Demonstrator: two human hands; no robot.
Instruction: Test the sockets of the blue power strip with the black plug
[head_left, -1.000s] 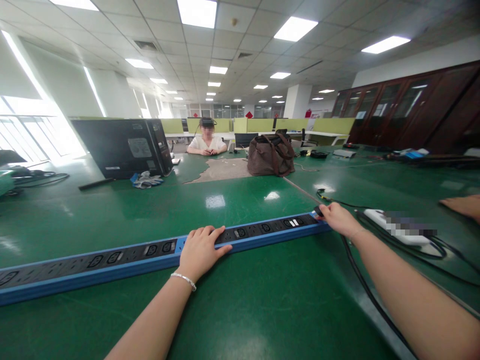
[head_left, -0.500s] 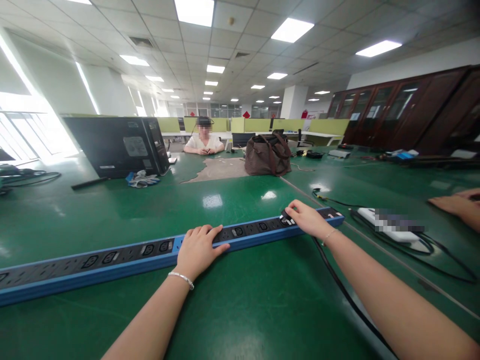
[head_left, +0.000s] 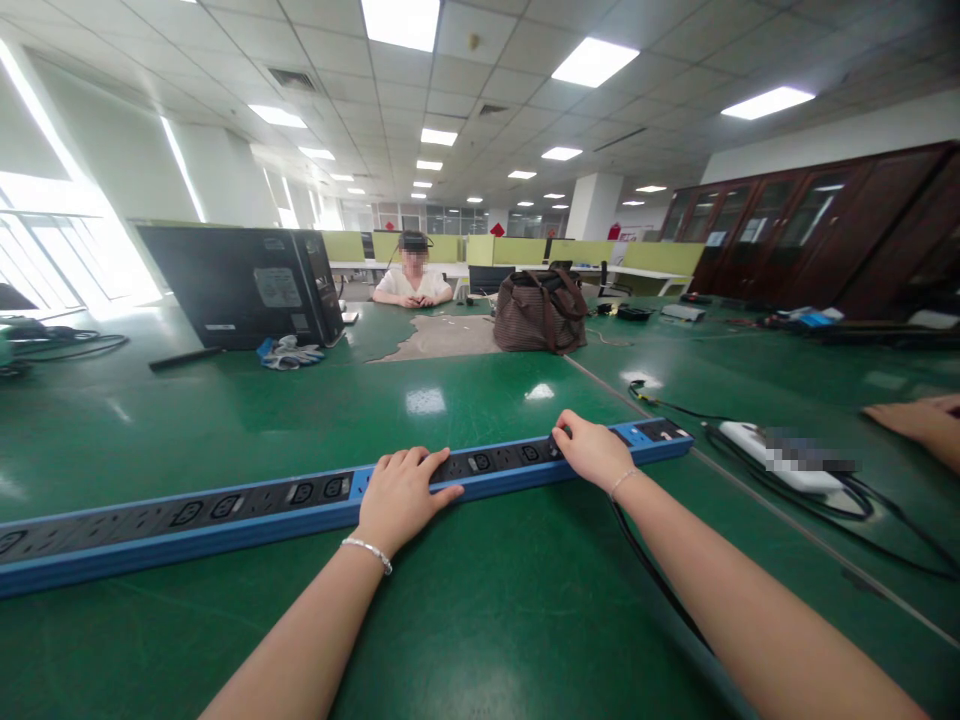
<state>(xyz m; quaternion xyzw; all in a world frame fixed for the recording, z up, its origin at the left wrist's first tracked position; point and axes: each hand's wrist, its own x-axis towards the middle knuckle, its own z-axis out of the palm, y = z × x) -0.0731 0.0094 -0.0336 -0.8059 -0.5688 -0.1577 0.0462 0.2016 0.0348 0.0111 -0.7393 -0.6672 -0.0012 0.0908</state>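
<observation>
A long blue and black power strip point(head_left: 277, 497) lies slantwise across the green table, its row of sockets facing up. My left hand point(head_left: 403, 497) rests over its middle, fingers across the top and thumb along the near side, holding it. Toward the strip's right end, my right hand point(head_left: 592, 452) pinches a black plug point(head_left: 556, 447) against the sockets, just right of a round-edged outlet. My fingers cover most of the plug, so how deep it sits is hidden. From under my right wrist a black cable point(head_left: 652, 570) runs down toward the lower right.
To the right lie a white power adapter-like block point(head_left: 780, 458) with coiled black cords and another person's hand point(head_left: 911, 415). Farther back are a brown bag point(head_left: 540, 312), a black computer case point(head_left: 240, 290) and gloves point(head_left: 289, 352). A person point(head_left: 413, 275) sits across the table.
My right hand has shifted a little left along the strip with the plug, which now sits lower against the sockets. My left hand has stayed on the strip.
</observation>
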